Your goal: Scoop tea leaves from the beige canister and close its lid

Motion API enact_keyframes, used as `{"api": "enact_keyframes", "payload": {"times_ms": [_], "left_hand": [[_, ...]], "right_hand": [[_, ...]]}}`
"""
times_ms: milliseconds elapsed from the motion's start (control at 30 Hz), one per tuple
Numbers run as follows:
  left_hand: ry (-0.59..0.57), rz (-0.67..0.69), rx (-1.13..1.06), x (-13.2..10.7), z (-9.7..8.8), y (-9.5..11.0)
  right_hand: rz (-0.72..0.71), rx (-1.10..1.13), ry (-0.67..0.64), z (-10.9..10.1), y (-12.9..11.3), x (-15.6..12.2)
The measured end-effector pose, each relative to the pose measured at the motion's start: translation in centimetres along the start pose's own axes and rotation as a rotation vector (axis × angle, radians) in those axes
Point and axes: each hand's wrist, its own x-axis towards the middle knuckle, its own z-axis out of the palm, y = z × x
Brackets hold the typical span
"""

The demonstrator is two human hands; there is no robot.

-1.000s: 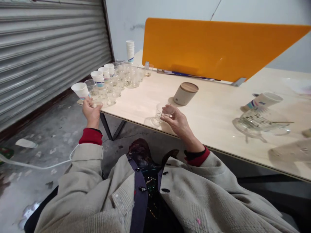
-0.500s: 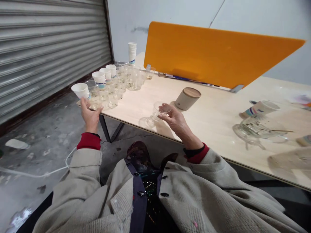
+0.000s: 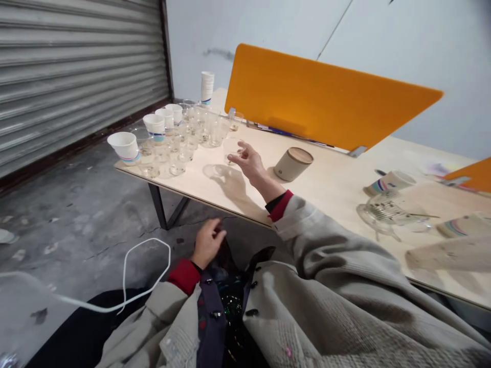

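From my remote seat, I have the clear plastic cup [image 3: 229,148] in the right hand [image 3: 241,152], thumb and fingers pinched on its side, over the table [image 3: 326,204] between the lidded canister [image 3: 293,164] and the grouped clear cups [image 3: 177,164]. Its base is too faint for me to tell whether it touches the wood. I'd keep that pinch light, since thin walls probably buckle easily, and hold the cup level in case there is liquid inside. Beside the group, I'd lower it straight down, watching neighbouring rims. The left hand [image 3: 209,241] hangs empty over the lap, fingers loosely curled, thumb apart; I'd keep that sleeve clear of the white cable [image 3: 169,250].
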Motion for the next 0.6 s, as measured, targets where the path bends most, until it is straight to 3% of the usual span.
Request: {"api": "enact_keyframes", "payload": {"times_ms": [67,200,367,600], "left_hand": [[-0.255,0.038,0.045,0.4,2.4,-0.5],[-0.497,0.049,0.155,1.4,4.4,-2.6],[-0.580,0.042,0.240,2.1,5.0,-4.6],[-0.595,0.030,0.254,2.1,5.3,-5.4]], "right_hand": [[0.037,0.008,0.007,1.6,-0.1,1.0],[0.099,-0.021,0.016,4.4,-0.7,2.5],[0.168,-0.066,0.028,6.6,-1.4,3.9],[0.130,-0.082,0.017,8.5,-1.5,5.3]]}}
